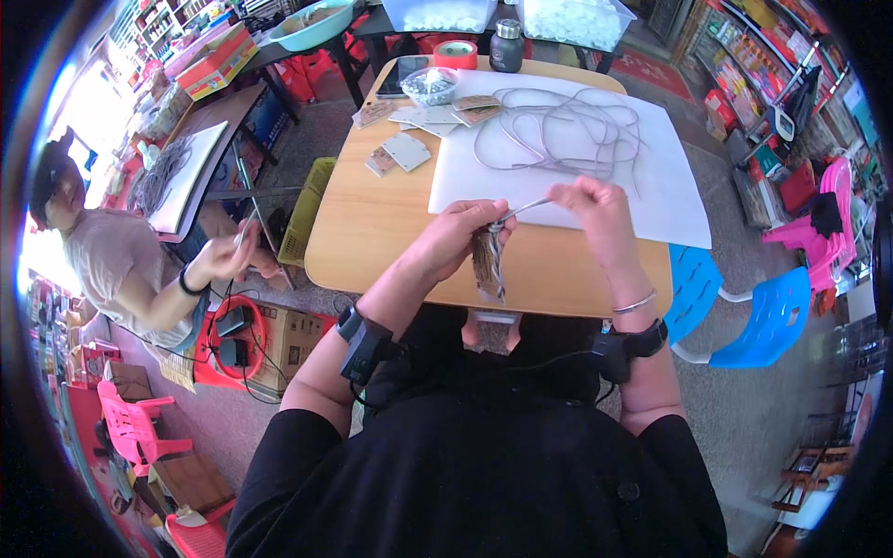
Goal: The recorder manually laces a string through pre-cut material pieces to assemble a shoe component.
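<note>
My left hand (459, 238) is closed at the near edge of the table, gripping a small brown-and-grey card (486, 264) with cord on it. The card hangs below my fingers, its upper end hidden by them. A thin grey cord (530, 206) runs from the card across to my right hand (595, 203), whose fingers are pinched on it. Beyond my hands, long loose loops of similar grey cord (558, 130) lie on a white sheet (665, 200).
On the wooden table (358, 228) lie several flat cards (406, 151), a bowl of small pieces (430, 86), a red tape roll (456, 54), a dark bottle (506, 46) and a phone (403, 77). A co-worker (130, 265) sits at left; blue chairs (763, 321) stand at right.
</note>
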Demonstrator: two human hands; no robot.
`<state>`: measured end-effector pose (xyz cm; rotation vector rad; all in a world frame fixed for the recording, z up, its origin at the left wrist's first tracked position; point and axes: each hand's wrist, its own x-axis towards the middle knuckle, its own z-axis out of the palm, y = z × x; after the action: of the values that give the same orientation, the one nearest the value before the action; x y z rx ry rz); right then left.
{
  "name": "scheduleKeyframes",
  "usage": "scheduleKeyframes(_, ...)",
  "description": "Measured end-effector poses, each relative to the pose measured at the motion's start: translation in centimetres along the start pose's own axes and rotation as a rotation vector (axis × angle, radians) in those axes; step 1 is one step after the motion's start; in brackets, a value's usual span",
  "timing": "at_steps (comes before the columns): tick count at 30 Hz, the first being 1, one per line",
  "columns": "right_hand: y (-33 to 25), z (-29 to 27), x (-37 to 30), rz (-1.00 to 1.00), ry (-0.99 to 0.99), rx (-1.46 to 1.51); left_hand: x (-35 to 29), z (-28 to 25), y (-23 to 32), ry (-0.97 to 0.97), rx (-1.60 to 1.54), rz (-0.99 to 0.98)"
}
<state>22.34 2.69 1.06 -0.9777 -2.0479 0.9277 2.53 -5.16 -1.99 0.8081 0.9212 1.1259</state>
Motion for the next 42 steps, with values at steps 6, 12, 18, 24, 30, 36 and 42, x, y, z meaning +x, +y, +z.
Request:
scheduleKeyframes(6, -2.7, 1.1, 0.8, 0.366, 0.089, 1.39, -0.2, 2.5, -0.3, -0.118, 0.069, 0.003)
scheduleKeyframes(12, -0.7, 1.5, 4.5, 0.358, 0.15, 1.471, -0.3, 5.0, -1.6, -0.167, 0.0, -0.058)
scheduleKeyframes(18, 0.2, 3.8, 6.0, 0.52, 0.321, 1.349, -0.3, 5.4, -1.7, -0.13, 0.037, 0.0)
scheduleKeyframes(24, 0.9, 2.9, 4.0, 0.226, 0.108, 0.833, -0.4, 3.5, -2.8, 0.023, -0.002, 0.175)
scheduleKeyframes(30, 0.0, 3.3, -1.9, 0.161, 0.123, 0.385, 0.3, 1.4, -2.6, 0.134, -0.22, 0.38)
scheduleKeyframes(36, 0.1, 4.9, -4.7, -0.094, 0.125, 0.004, 0.2, 1.7, -2.5, 0.147, -0.236, 0.373)
scheduleKeyframes(42, -0.7, 4.9, -5.3, -0.119, 0.211, -0.173, -0.2, 1.0, -2.3, 0.293, 0.247, 0.393)
